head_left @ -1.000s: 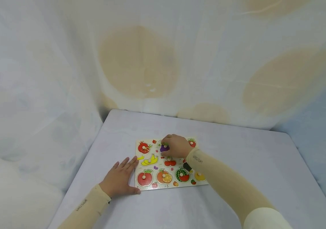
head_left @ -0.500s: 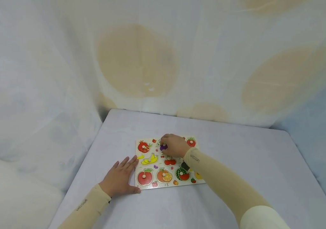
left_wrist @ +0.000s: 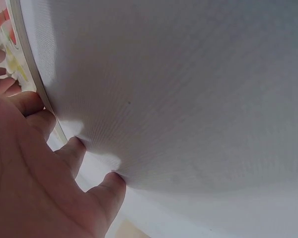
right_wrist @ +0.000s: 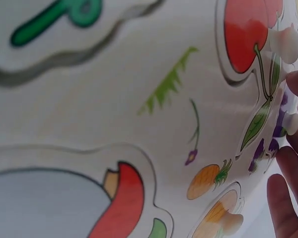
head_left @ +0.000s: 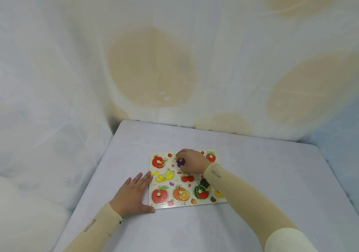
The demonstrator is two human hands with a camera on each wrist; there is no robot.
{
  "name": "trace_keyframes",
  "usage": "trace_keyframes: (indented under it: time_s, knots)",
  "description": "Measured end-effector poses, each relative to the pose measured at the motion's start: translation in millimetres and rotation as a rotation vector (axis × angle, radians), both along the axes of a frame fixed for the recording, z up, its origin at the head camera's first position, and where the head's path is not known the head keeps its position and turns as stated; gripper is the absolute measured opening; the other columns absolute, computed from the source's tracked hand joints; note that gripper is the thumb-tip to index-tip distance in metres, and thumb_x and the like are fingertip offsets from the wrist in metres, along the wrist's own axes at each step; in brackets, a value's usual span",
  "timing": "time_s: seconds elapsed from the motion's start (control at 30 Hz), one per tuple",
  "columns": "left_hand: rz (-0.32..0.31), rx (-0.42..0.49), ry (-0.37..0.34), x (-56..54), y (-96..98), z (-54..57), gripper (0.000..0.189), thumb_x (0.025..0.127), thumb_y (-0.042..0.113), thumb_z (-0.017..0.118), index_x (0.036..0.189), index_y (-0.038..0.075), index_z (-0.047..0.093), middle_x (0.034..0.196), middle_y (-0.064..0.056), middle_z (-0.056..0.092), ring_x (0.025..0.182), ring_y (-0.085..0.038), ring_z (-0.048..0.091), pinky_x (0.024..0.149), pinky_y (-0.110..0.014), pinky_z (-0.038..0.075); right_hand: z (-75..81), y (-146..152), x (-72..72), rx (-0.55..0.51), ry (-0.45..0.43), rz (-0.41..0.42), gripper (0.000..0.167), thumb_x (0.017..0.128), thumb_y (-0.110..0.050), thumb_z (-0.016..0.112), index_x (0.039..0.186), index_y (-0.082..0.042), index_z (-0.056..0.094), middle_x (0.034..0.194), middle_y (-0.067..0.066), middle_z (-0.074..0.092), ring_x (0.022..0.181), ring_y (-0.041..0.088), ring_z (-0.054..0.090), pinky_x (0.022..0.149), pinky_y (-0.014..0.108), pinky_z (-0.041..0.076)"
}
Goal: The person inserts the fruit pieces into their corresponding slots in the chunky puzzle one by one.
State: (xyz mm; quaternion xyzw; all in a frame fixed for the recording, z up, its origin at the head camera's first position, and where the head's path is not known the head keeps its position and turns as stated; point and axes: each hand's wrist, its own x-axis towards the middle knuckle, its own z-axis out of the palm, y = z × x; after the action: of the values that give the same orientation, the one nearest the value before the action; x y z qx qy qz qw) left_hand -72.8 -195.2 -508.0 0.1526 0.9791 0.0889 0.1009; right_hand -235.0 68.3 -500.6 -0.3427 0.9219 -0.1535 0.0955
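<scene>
A fruit peg-puzzle board (head_left: 155, 183) lies flat on the table. My left hand (head_left: 131, 196) rests with spread fingers at its left edge, the thumb by the near left corner. In the left wrist view, the left fingertips (left_wrist: 114, 181) press on the cloth and the board's edge. My right hand (head_left: 195, 161) reaches over the back of the board and pinches the purple grape piece (head_left: 180, 162) by its knob. In the right wrist view, the grape knob (right_wrist: 291, 124) sits among the right fingers, partly hidden. The cherry piece (head_left: 187, 179) lies just in front of that hand.
Other knobbed pieces sit in the board: pomegranate (head_left: 158, 162), bananas (head_left: 164, 176), apple (head_left: 159, 196), orange (head_left: 181, 194) and watermelon (head_left: 201, 192). The right forearm covers part of the board's right side. A pale cloth covers the table (head_left: 277, 175), with curtains behind and beside it.
My right hand has shifted slightly left while staying at the grape piece, and more of the red fruit at the far right corner shows. My left hand has not moved.
</scene>
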Motion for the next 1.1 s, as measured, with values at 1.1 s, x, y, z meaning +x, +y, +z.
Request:
trace_keyframes:
  time_s: [1.1]
  knots:
    - [-0.005,-0.001,-0.014,-9.6,4.3,8.6,0.116,0.065,0.066,0.083,0.156,0.012,0.035,0.162,-0.001,0.028,0.147,-0.033,0.024,0.114,-0.06,0.024,14.6,4,-2.4,-0.012,-0.004,-0.021,0.039,0.088,-0.023,0.077,0.126,-0.018,0.069,0.129,-0.001,0.063,0.114,0.017,0.061,0.097,0.037,0.051]
